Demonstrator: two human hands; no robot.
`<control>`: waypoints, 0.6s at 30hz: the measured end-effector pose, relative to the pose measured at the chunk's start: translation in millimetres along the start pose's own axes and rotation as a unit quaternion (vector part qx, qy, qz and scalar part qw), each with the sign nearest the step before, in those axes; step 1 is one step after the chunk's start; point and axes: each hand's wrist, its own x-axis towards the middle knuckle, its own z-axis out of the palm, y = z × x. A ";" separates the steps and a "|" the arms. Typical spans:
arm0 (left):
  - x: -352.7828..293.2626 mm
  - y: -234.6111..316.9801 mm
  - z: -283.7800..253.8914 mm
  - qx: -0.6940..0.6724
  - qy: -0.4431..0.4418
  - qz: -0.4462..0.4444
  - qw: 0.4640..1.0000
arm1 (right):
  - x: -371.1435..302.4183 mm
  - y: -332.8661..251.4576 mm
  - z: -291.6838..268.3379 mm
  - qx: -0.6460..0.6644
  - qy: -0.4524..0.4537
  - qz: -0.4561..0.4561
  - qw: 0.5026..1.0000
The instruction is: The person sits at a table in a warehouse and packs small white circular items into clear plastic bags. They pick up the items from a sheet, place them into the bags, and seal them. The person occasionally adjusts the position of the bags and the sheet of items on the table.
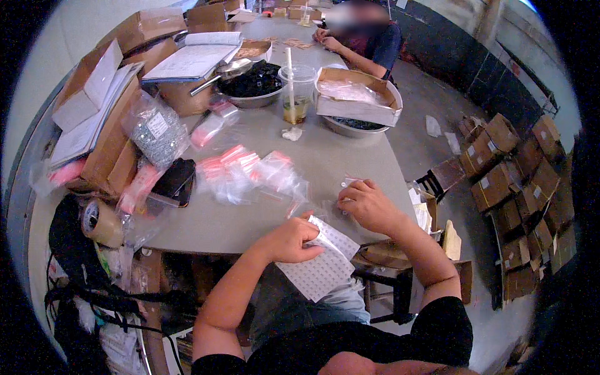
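Note:
My left hand point(292, 240) is closed on a white sheet of small labels point(322, 269), which hangs over the table's near edge above my lap. To its right, my right hand point(370, 205) rests low on the tabletop. Its fingers are bent down onto a small clear plastic bag point(329, 207), mostly hidden under them. Beyond my left hand lies a loose heap of small clear zip bags point(240, 172) with pink-red edges. More of these bags spread right, toward my fingers.
Left stand a bag of small metal parts point(156, 130), a tape roll point(102, 223) and cardboard boxes. Farther back are a bowl of black parts point(253, 84), a plastic cup point(296, 94) and an open carton point(359, 97). A co-worker point(369, 47) sits at far right; boxes point(522, 200) stack on the floor.

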 end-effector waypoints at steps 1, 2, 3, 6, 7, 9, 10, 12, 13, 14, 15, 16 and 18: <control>-0.3 0.1 0.5 0.005 0.002 0.001 1.000 | -3.2 -0.4 -4.4 -0.001 -0.006 0.011 1.000; -0.6 0.0 1.1 0.009 0.005 0.001 1.000 | -6.2 -0.9 -8.3 -0.002 -0.011 0.021 1.000; -0.8 0.1 1.6 0.014 0.007 0.001 1.000 | -9.0 -1.9 -12.0 -0.002 0.000 0.032 0.999; -1.3 0.5 2.5 0.008 0.019 0.002 1.000 | -19.5 -8.2 -12.4 -0.004 0.009 0.046 0.999; -1.3 0.1 2.6 0.015 0.015 0.000 1.000 | -26.9 -14.2 -8.2 -0.007 -0.002 0.041 0.999; -2.4 -1.8 2.7 0.031 0.009 -0.005 0.999 | -31.8 -17.6 -6.3 -0.004 -0.009 0.036 0.999; -2.1 -1.0 1.3 0.037 0.004 -0.007 0.999 | -33.4 -18.0 -6.9 -0.001 -0.006 0.041 0.999; -1.8 1.5 -1.8 0.052 -0.004 -0.013 0.999 | -34.7 -15.8 -7.4 0.053 0.018 0.091 0.994; -1.5 1.5 -1.9 0.051 -0.001 -0.006 0.999 | -32.0 -11.5 -8.6 0.101 0.040 0.135 0.985; -2.0 -1.3 -0.2 0.048 0.003 -0.001 0.999 | -27.9 -5.5 -7.8 0.151 0.060 0.178 0.971; -2.4 -2.8 0.7 0.044 0.007 0.003 0.999 | -24.2 6.3 -2.8 0.204 0.069 0.192 0.957; -2.6 -1.8 0.2 0.039 0.007 0.002 0.999 | -21.6 22.8 5.8 0.256 0.080 0.206 0.941; -0.8 -1.0 -1.4 0.031 0.002 0.001 1.000 | -13.5 45.6 21.8 0.296 0.070 0.210 0.929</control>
